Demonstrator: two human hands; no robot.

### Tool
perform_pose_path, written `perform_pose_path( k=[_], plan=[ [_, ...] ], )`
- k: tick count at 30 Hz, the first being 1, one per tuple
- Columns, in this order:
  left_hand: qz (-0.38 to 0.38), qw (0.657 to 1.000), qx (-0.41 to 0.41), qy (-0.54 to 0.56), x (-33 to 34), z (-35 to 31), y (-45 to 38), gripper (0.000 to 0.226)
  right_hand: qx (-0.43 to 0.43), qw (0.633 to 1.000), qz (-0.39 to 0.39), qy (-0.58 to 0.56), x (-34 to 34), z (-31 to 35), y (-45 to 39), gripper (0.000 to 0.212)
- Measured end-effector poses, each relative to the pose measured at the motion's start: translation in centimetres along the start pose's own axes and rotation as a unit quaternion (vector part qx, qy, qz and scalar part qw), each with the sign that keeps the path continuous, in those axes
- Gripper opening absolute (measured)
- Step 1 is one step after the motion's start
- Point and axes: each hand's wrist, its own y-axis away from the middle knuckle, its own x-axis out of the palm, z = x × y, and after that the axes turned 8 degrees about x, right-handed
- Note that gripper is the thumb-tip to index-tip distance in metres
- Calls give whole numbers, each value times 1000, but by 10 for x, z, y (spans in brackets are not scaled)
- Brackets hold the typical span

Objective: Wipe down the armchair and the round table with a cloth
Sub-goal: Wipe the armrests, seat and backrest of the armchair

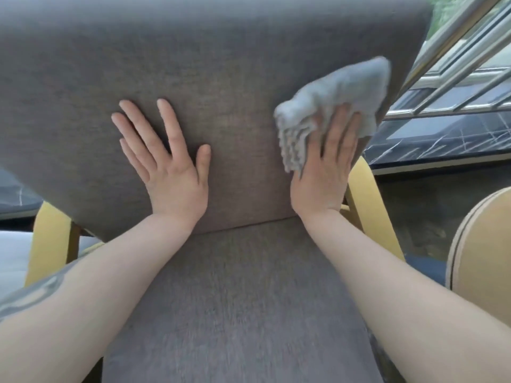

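Observation:
A grey fabric armchair [221, 78] with yellow wooden arms fills the view, its backrest upright in front of me and its seat below. My left hand [168, 164] lies flat on the backrest, fingers spread and straight. My right hand [329, 167] presses a crumpled light grey cloth [340, 95] against the right side of the backrest, fingers straight over the cloth. The cloth bunches up above and to the left of the fingers. A curved edge of the round wooden table [481, 252] shows at the right.
A dark marble-patterned windowsill [442, 136] runs behind the chair at right, with metal window bars [464, 64] above it. The chair's yellow arm frames [370, 205] stand on both sides of the seat.

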Motion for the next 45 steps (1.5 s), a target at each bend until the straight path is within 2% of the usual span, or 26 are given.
perform_pose_path(
  k=[2,3,4,5,7,9,10,12,14,15,16,19,21,23,25,28,30,31,35,37,39,41,42,43,44,45],
  plan=[
    [12,999,31,-21,3,13,12,68,147,987,-21,-62,4,35,13,69],
    [21,998,40,-37,6,19,18,67,172,982,-6,-82,9,60,25,69],
    [32,997,45,-50,7,26,25,66,146,985,24,-89,14,83,39,70],
    [42,996,49,-56,8,33,32,65,75,992,60,-87,19,101,56,72],
    [55,994,66,-66,8,54,46,62,-130,984,102,-72,32,110,80,69],
    [79,989,87,-85,2,83,58,61,-291,953,77,-34,44,83,76,65],
    [91,988,88,-92,-2,98,63,62,-321,945,55,-7,50,66,69,63],
    [97,989,64,-92,-7,116,73,62,-272,962,14,22,54,44,64,59],
    [90,992,28,-82,-6,117,82,61,-144,989,15,-9,50,69,83,57],
    [86,993,8,-77,-3,113,85,61,-109,993,37,-37,51,94,99,58],
    [79,994,-13,-76,-1,108,88,60,-120,988,66,-66,53,120,115,59],
    [47,993,-68,-82,0,111,91,55,-309,939,118,-91,62,162,131,57],
    [70,993,-64,-71,-5,122,93,60,-384,916,105,-51,67,144,111,56],
    [101,993,-45,-50,-11,125,95,71,-397,913,96,-12,65,108,98,55],
    [112,992,-47,-24,-13,116,96,73,-330,937,108,34,60,50,100,61],
    [126,990,-64,-7,-6,98,95,74,-83,976,183,80,46,-26,110,77],
    [132,989,-74,-1,-2,89,96,74,94,959,246,105,46,-41,123,77],
    [136,988,-79,5,-1,85,98,73,154,945,266,110,50,-39,129,76],
    [172,983,-48,32,-2,87,114,71,234,897,363,97,75,3,162,70],
    [190,981,-27,37,-5,96,126,69,238,894,370,86,80,31,172,66],
    [222,973,-38,44,-8,106,147,66,158,908,382,65,77,60,194,65],
    [286,955,-65,51,-15,114,176,64,-30,908,417,-22,63,91,230,67],
    [331,939,-75,50,-19,118,193,64,-148,876,453,-74,54,105,252,68],
    [374,922,-83,47,-25,123,209,62,-259,825,493,-101,45,113,268,71],
    [411,906,-89,46,-30,128,223,61,-360,777,506,-98,43,114,272,73],
    [437,893,-92,48,-36,132,236,60,-427,750,499,-82,46,107,269,75]
  ],
)
